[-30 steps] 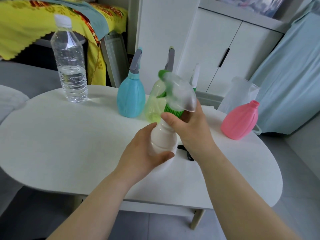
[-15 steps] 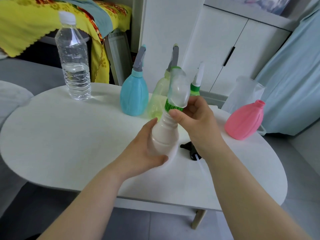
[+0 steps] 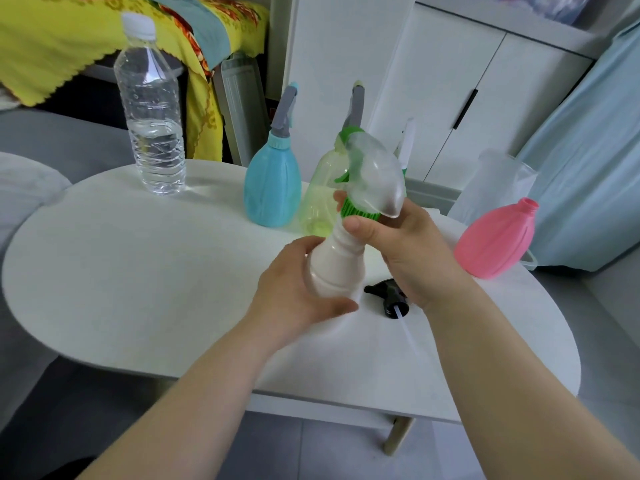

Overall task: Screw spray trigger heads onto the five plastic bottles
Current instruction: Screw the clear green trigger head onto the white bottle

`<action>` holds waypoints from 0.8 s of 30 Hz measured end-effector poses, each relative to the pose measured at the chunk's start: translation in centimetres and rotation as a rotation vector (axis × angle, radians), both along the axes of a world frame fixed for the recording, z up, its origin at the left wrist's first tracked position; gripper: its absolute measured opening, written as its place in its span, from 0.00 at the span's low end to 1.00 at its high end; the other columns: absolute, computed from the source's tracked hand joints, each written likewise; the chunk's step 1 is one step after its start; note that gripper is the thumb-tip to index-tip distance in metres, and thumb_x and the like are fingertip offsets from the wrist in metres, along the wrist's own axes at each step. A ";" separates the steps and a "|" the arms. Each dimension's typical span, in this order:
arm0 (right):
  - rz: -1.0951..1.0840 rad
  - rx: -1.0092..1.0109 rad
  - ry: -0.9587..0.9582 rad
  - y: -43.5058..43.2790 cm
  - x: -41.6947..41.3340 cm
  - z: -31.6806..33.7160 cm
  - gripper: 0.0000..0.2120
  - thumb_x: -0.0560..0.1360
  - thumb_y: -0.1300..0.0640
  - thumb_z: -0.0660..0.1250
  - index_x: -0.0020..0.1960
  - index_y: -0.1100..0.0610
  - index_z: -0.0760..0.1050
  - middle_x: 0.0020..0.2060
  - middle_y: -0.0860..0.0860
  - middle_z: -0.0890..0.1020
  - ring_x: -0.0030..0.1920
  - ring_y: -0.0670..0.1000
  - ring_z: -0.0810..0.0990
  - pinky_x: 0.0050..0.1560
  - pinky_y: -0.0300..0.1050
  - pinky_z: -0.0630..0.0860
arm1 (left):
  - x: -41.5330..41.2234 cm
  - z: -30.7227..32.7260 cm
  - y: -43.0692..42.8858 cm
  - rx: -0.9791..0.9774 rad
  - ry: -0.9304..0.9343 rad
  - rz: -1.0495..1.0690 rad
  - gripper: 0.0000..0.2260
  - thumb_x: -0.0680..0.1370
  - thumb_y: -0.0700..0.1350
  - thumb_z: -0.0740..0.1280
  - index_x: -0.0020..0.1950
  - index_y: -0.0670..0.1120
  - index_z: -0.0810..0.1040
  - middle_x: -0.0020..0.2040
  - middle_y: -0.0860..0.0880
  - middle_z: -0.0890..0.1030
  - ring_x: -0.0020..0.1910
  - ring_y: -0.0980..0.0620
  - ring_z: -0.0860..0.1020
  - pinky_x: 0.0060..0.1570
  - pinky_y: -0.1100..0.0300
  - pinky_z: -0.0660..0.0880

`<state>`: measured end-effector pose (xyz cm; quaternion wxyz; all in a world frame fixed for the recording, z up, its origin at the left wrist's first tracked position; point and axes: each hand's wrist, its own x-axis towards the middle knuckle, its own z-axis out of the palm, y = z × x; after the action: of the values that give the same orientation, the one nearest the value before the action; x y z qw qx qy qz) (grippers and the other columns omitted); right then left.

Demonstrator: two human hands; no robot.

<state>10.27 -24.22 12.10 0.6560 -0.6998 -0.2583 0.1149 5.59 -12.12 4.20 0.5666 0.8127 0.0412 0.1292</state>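
Observation:
My left hand (image 3: pixel 298 289) grips the body of a white bottle (image 3: pixel 337 268) held just above the table. My right hand (image 3: pixel 408 251) pinches the ribbed green collar of a clear trigger head (image 3: pixel 375 181) sitting on the bottle's neck. Behind stand a blue bottle (image 3: pixel 272 188) and a yellow-green bottle (image 3: pixel 320 199), each with a grey trigger head fitted. A white-and-green trigger head (image 3: pixel 407 140) shows behind my hands; its bottle is hidden. A pink bottle (image 3: pixel 495 240) with a bare neck lies tilted at the right. A black trigger head (image 3: pixel 389 299) with its tube lies on the table.
A clear water bottle (image 3: pixel 152 112) with a white cap stands at the back left of the white oval table (image 3: pixel 138 289). A translucent container (image 3: pixel 491 188) sits behind the pink bottle. White cabinets and a blue curtain are beyond the table.
The clear trigger head has turned on the white bottle's neck between frames, its nozzle now pointing toward me and right. My hands and the bottle stay in about the same place.

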 end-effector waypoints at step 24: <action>-0.257 -0.043 -0.184 -0.3 -1.7 -1.2 0.08 0.75 0.61 0.61 0.49 0.50 0.75 0.37 0.37 0.81 0.41 0.33 0.78 0.44 0.27 0.72 | 0.3 -1.1 0.4 0.076 -0.055 -0.046 0.36 0.60 0.46 0.75 0.64 0.54 0.62 0.48 0.68 0.62 0.45 0.70 0.63 0.39 0.79 0.63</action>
<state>8.54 -24.49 10.90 0.6238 -0.7484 -0.2232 -0.0291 5.91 -11.73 3.08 0.5390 0.8307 0.0020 0.1397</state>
